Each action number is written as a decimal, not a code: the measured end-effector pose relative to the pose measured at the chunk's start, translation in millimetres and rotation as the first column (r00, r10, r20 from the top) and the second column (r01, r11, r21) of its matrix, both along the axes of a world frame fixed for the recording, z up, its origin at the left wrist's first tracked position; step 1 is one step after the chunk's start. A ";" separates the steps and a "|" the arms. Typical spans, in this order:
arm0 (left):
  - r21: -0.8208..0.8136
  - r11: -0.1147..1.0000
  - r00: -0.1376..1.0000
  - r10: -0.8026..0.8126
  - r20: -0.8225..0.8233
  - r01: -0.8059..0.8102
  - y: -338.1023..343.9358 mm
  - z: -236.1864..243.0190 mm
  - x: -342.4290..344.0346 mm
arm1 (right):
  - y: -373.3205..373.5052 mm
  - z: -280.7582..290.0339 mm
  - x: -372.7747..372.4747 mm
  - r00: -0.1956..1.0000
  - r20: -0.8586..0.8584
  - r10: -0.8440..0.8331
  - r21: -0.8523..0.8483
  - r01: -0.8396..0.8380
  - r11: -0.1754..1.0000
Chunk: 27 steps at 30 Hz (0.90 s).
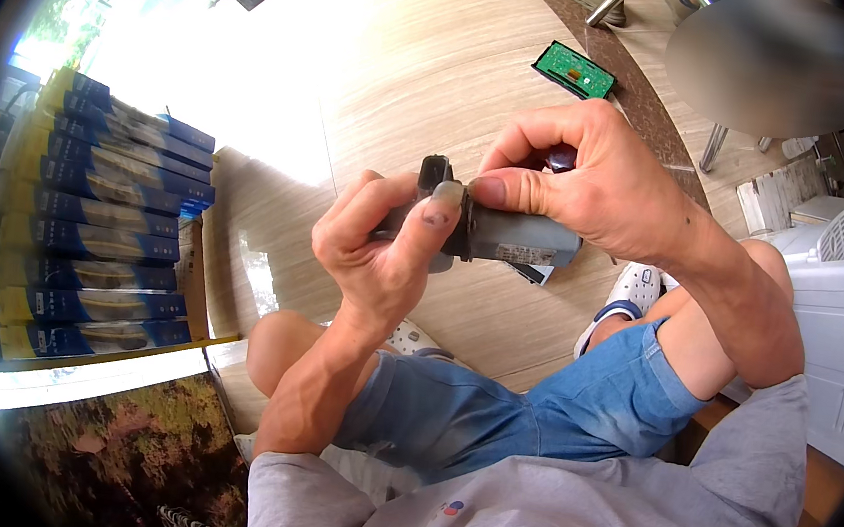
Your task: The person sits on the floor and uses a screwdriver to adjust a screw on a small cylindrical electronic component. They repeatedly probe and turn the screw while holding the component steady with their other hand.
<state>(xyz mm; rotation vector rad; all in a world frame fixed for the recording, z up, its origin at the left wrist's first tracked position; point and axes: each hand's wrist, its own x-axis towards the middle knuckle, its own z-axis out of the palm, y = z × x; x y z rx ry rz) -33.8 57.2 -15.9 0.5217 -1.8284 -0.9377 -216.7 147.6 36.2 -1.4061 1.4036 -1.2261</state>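
My left hand (373, 244) is closed around one end of a small electric motor (530, 239), its thumb pressed near the dark middle collar. The motor has a grey casing with a printed label, and a black connector (436, 172) sticks up beside my left fingers. Over the motor, my right hand (610, 185) is closed, with thumb and forefinger together at the collar. A dark rounded handle (561, 157) shows inside the curled right fingers, apparently that of a small hand tool. The tool's tip is hidden.
A green circuit board (576, 71) in a black frame lies on the tiled floor ahead. Below the motor is a flat pale thing (534, 272), partly hidden. Blue and yellow boxes (109, 226) are stacked at left. A round stool (776, 64) stands far right, near white equipment (830, 309).
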 end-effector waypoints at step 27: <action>-0.002 0.996 0.984 0.090 0.155 -0.091 2.9 -1.1 2.7 | -6.9 -24.3 -1.7 0.994 0.101 0.036 0.088 -0.045 0.995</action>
